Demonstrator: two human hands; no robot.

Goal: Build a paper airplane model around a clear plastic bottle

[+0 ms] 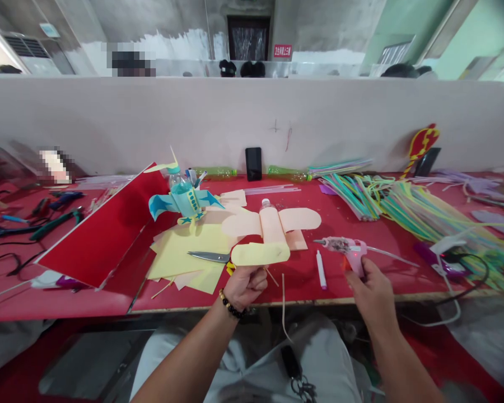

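Observation:
My left hand (pixel 244 286) is closed round the bottom of a paper-wrapped bottle craft (pixel 271 232) with peach wings and a pale yellow tail piece, held up over the table's front edge. My right hand (pixel 372 291) grips the handle of a pink hot glue gun (pixel 348 248), whose nozzle points left toward the craft with a gap between them. A finished blue and yellow bottle plane (pixel 185 200) stands behind on the red table (pixel 302 277). Scissors (pixel 210 256) lie on yellow paper sheets (pixel 180 254) just left of my left hand.
A white marker (pixel 321 270) lies between my hands. A red card sheet (pixel 105 235) leans at the left, with pliers and tools (pixel 46 218) beyond it. Several coloured straws (pixel 407 204) cover the right side. A phone (pixel 253 163) leans on the partition. The glue gun's cable (pixel 466 280) trails right.

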